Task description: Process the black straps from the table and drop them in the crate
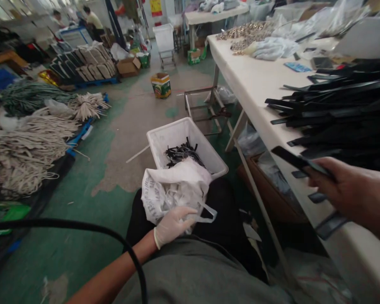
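Observation:
My left hand point(174, 226), in a pale glove, is at the mouth of a white sack point(190, 179) on my lap. Its fingers are closed on a translucent strip point(209, 216) that loops out to the right. My bare right hand point(338, 181) grips a black strap point(288, 158) beside the table's near edge. Further black straps point(342, 114) lie in a large heap on the table, just beyond that hand. Past the sack stands a white bin point(215, 158) with short black strips point(183, 153) inside.
The white table point(256, 80) runs along my right, bearing metal rings point(250, 31) and white gloves point(272, 48). A metal frame point(209, 105) stands beyond the bin. Cord bundles point(28, 147) lie at the left. A black cable point(82, 223) crosses the lower left. Two people sit far back.

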A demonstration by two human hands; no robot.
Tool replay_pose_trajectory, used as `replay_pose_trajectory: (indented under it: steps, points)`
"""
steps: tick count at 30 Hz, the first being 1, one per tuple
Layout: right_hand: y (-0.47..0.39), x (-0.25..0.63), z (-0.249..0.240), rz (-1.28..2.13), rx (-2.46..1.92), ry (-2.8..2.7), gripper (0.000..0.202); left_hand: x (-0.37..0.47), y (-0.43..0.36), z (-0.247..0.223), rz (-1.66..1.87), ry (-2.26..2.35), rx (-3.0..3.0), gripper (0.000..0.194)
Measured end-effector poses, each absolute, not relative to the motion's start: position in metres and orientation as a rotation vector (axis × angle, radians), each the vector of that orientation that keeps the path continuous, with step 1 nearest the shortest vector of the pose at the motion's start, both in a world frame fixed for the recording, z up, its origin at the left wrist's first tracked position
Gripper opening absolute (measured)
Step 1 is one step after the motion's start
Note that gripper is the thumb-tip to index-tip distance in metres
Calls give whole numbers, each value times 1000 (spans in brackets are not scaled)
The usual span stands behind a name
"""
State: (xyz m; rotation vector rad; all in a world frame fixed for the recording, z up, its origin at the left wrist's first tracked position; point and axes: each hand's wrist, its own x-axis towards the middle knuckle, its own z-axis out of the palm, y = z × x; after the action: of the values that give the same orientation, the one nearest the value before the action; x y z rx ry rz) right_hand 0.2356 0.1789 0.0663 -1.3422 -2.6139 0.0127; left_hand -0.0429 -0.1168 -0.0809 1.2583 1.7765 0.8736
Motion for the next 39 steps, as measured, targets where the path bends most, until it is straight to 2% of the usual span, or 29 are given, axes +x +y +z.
replay_pose_trajectory:
  steps: [2,4,5,8,10,13,16,20,23,27,29,32,36,39]
  points:
    - [144,188,72,292,-1283,-2670,26,-43,-110,-92,833,1811,1401,48]
    - [118,147,74,762,-1169,-2705,35,-40,-100,-105,736,1802,1556,61]
    - [110,130,73,962,-1112,-2680,37,-37,-95,-113,682,1781,1599,57]
    - [98,96,62,1351,-1040,-2526,37,-32,-84,-133,587,1746,1559,21]
    - [97,88,51,1511,-1052,-2377,39,-38,-80,-137,589,1803,1479,20]
    - [93,90,30,1797,-1017,-2122,46,-63,-81,-121,893,1896,1144,29]
    - [78,97,3,2158,-1010,-1915,54,-92,-90,-86,1338,1719,611,29]
    - [46,90,-24,2525,-930,-1767,56,-102,-99,-47,1479,1629,526,31]
    - [24,71,-34,2575,-741,-1838,51,-98,-94,-35,1527,1704,582,26]
    - [10,48,-40,2321,-546,-2093,36,-102,-72,-31,1645,1618,497,31]
    - [11,42,-42,2249,-562,-2134,32,-109,-58,-31,1732,1520,383,34]
    - [21,38,-41,2224,-690,-2012,36,-115,-47,-35,1803,1350,256,43]
    - [41,34,-34,2137,-874,-1764,40,-98,-59,-49,1529,1201,226,57]
    - [51,31,-28,2086,-928,-1747,37,-71,-77,-64,1407,1234,364,51]
